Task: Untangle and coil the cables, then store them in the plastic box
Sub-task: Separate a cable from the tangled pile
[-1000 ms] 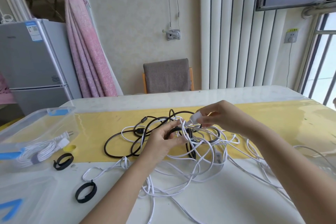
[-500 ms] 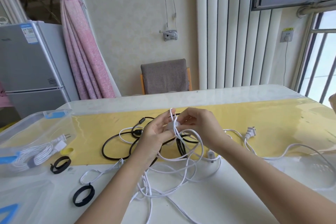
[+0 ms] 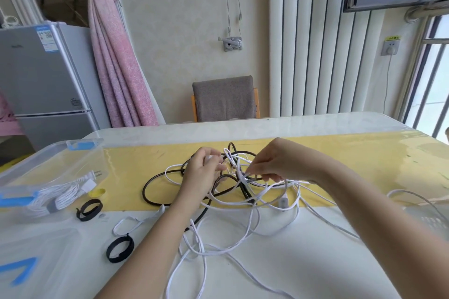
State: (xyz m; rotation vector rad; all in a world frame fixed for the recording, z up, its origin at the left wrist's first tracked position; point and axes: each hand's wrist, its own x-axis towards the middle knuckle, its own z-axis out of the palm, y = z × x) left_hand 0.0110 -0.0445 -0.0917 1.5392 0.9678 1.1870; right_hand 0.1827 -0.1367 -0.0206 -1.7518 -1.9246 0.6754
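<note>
A tangle of white cable (image 3: 245, 233) and black cable (image 3: 155, 178) lies on the table's yellow runner and spills toward me. My left hand (image 3: 202, 170) holds a white plug end with curled fingers above the knot. My right hand (image 3: 277, 161) pinches a white strand just to the right of it. At the far left stands the clear plastic box (image 3: 48, 153), with one coiled white cable (image 3: 58, 195) inside.
Two black strap loops (image 3: 88, 209) (image 3: 120, 247) lie on the table left of my left arm. The box lid (image 3: 31, 260) with blue clips sits at the bottom left. A grey chair (image 3: 224, 98) stands behind the table and a fridge (image 3: 46, 75) at the left.
The white plug passed from my right hand to my left hand. My right hand moved right and down to pinch a strand. The hands drew slightly apart.
</note>
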